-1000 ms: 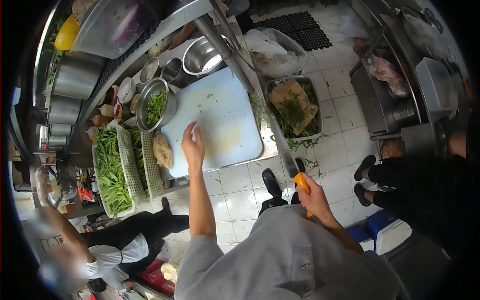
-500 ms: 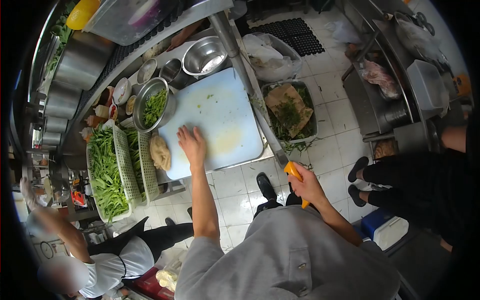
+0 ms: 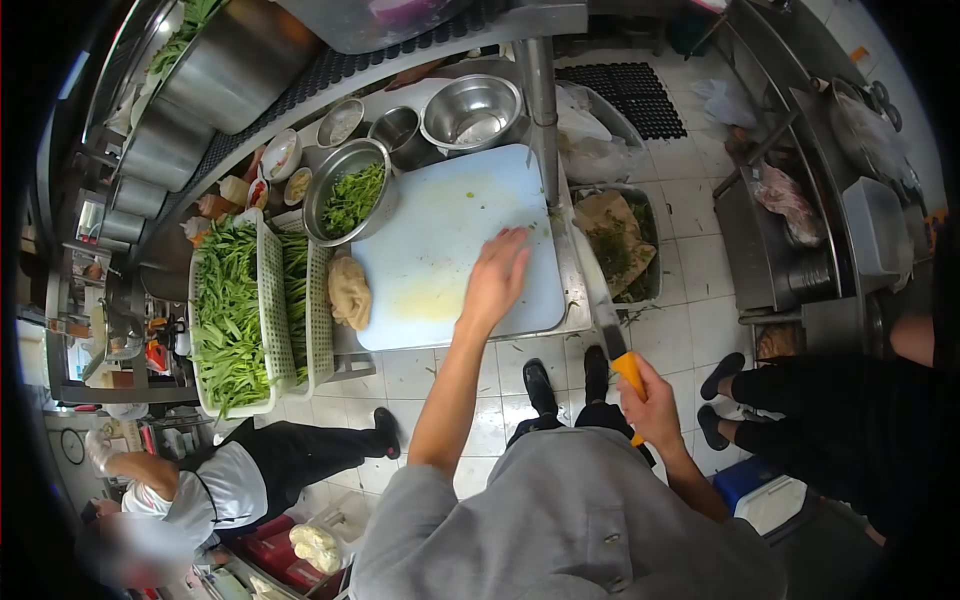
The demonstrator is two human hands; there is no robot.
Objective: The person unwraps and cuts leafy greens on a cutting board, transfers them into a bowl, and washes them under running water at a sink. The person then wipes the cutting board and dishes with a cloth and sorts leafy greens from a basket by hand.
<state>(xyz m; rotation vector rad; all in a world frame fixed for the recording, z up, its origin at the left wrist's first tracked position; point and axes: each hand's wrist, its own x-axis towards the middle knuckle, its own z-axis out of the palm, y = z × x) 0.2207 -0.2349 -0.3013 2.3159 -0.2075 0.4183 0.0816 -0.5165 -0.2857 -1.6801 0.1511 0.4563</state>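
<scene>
My left hand (image 3: 497, 280) lies over the right part of a white cutting board (image 3: 425, 250), fingers stretched out and nothing seen in it. Wrapped round the orange handle of a large knife (image 3: 608, 325) is my right hand (image 3: 651, 405), beyond the board's right edge; the blade points up and away. Small green bits dot the board. A steel bowl of cut greens (image 3: 350, 197) stands at the board's upper left corner. Beside the left edge lies a crumpled beige cloth (image 3: 349, 291).
White baskets of leafy greens (image 3: 230, 320) stand left of the cloth. Steel bowls (image 3: 471, 112) sit behind the board, near a metal post (image 3: 538, 110). A bin with greens and cardboard (image 3: 640, 245) is at right. Another person (image 3: 225, 480) is at lower left; someone's legs (image 3: 800, 395) show at right.
My left hand has swept from the left part of the board to its right part. The knife stays in my right hand. The view has shifted, and the person at lower left has moved.
</scene>
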